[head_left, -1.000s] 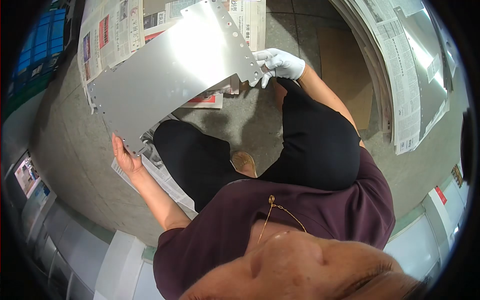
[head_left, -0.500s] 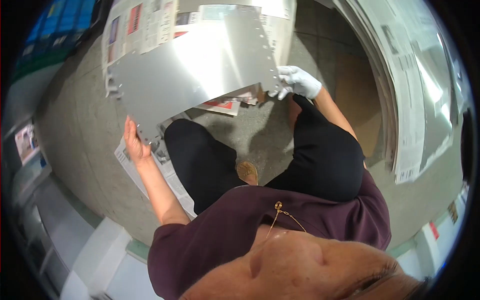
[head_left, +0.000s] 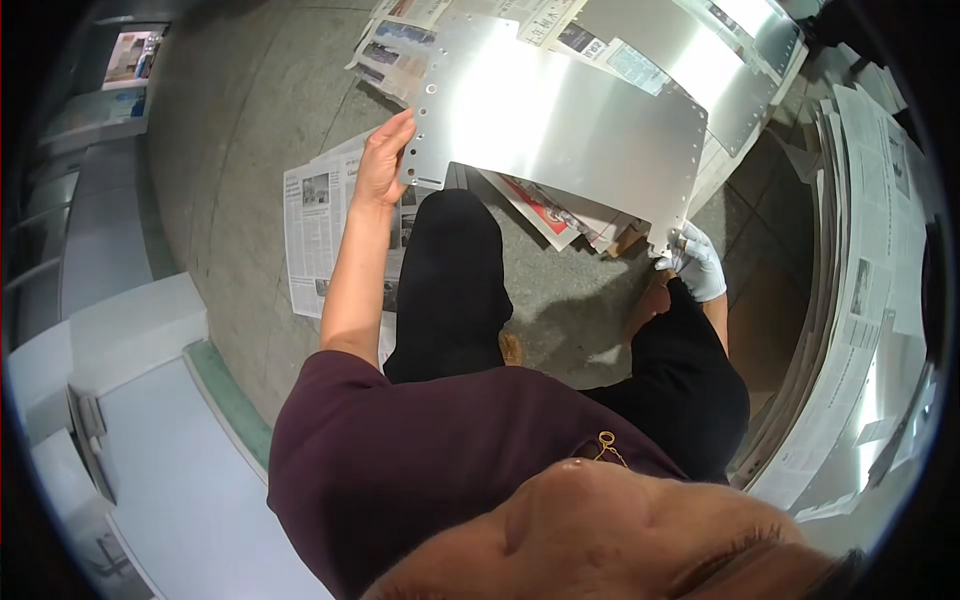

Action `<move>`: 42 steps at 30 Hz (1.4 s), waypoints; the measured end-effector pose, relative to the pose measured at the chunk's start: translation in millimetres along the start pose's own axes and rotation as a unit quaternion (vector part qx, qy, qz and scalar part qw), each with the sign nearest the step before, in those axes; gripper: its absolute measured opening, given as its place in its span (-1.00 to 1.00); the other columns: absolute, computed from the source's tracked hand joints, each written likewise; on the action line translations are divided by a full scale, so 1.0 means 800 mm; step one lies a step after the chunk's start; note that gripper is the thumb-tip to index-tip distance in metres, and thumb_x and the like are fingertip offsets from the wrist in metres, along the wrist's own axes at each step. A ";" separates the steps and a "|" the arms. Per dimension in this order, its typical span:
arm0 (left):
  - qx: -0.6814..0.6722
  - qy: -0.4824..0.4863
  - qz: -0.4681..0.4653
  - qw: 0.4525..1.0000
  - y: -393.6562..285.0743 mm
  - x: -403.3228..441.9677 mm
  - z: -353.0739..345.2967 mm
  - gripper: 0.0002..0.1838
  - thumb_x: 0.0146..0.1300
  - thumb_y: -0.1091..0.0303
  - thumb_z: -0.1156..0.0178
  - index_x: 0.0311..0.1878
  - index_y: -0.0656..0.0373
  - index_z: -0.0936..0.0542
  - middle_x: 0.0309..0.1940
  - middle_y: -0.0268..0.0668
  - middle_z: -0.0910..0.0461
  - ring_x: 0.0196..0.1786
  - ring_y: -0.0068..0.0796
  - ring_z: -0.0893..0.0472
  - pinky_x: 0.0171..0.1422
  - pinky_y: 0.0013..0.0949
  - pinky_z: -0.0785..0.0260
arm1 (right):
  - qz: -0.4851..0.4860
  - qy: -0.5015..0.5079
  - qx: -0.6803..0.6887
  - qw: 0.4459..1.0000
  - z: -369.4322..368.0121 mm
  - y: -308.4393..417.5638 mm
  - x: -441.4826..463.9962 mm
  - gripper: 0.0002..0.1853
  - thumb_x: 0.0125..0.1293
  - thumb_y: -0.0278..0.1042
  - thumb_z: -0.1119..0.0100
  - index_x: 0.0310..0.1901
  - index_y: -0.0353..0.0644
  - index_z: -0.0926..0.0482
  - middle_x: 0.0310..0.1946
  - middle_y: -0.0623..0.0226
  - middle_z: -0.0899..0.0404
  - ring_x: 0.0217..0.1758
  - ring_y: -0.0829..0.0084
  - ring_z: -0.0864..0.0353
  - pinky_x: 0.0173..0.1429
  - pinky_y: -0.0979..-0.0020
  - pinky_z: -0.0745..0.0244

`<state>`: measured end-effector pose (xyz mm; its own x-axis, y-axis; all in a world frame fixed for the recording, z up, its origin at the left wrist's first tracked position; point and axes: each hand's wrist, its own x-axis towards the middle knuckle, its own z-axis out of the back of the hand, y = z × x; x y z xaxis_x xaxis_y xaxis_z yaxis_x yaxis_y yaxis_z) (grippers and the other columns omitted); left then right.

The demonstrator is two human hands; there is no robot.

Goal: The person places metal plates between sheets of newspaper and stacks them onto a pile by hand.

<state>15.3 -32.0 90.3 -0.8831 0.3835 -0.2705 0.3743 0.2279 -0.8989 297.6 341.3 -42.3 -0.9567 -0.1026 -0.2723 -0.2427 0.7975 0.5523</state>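
A large shiny metal sheet (head_left: pixel 590 135) with small holes along its short edges spans the space between my hands, above my knees. Bare, my left hand (head_left: pixel 384 160) grips the sheet's left edge, fingers bent against it. My right hand (head_left: pixel 697 262), in a white glove, pinches the lower right corner, which has notches. Beyond the held sheet, another metal sheet (head_left: pixel 690 60) lies on newspaper (head_left: pixel 400 50). The undersides of my fingers behind the held sheet are hidden.
More newspaper (head_left: pixel 312 240) lies on the floor at the left, beside my leg. Printed papers (head_left: pixel 545 215) show under the held sheet. A tall stack (head_left: pixel 850 330) of newspaper and metal sheets stands at the right. White cabinets (head_left: pixel 150 420) are at the lower left.
The view has turned, so floor and stacks appear shifted. The held sheet now slopes down to the right instead of to the left. Both hands have kept their hold on it.
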 end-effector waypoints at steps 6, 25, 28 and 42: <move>0.000 0.034 0.010 0.999 -0.005 0.004 -0.020 -0.70 0.32 0.50 -0.05 0.09 0.34 -0.50 -0.10 -0.20 -0.63 -0.12 -0.49 -0.64 -0.01 -0.47 -0.52 | 0.008 0.000 -0.004 1.000 0.021 -0.002 -0.007 -0.41 0.15 -0.24 -0.20 0.15 -0.44 -0.34 -0.07 0.03 -0.56 -0.23 0.18 -0.66 -0.28 0.32 -0.67; 0.141 -0.006 -0.120 0.983 -0.024 0.041 -0.046 -0.58 0.33 0.41 -0.10 0.23 0.26 -0.39 0.12 -0.27 -0.49 0.08 -0.54 -0.50 0.20 -0.38 -0.34 | 0.034 -0.018 -0.156 0.987 -0.102 0.078 -0.011 -0.63 0.19 -0.29 -0.24 -0.03 -0.28 -0.45 -0.35 0.23 -0.60 -0.38 0.47 -0.62 -0.43 0.47 -0.53; 0.175 -0.081 -0.196 0.962 -0.022 0.039 -0.081 -0.33 0.24 0.10 -0.23 0.31 0.25 -0.26 0.28 -0.22 -0.31 0.25 -0.39 -0.37 0.31 -0.21 -0.23 | 0.083 -0.133 -0.356 0.921 -0.124 0.100 0.000 -0.79 0.28 -0.44 -0.06 -0.09 -0.29 -0.50 -0.35 0.40 -0.59 -0.34 0.65 -0.59 -0.32 0.58 -0.47; -0.146 0.184 0.056 0.970 0.063 0.053 -0.121 -0.59 0.33 0.53 0.05 0.25 0.23 -0.32 0.17 -0.18 -0.44 0.23 -0.30 -0.43 0.32 -0.23 -0.29 | 0.322 -0.146 -0.797 0.491 -0.132 0.075 0.027 -0.39 -0.07 -0.59 -0.15 0.13 -0.06 -0.38 -0.15 0.25 -0.47 -0.15 0.16 -0.49 -0.14 0.25 -0.43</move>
<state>24.4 82.4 67.1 -0.6913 0.7020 -0.1710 0.5743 0.3901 -0.7197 245.4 324.6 68.1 -0.9104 0.1401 0.3894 0.0551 -0.8915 0.4496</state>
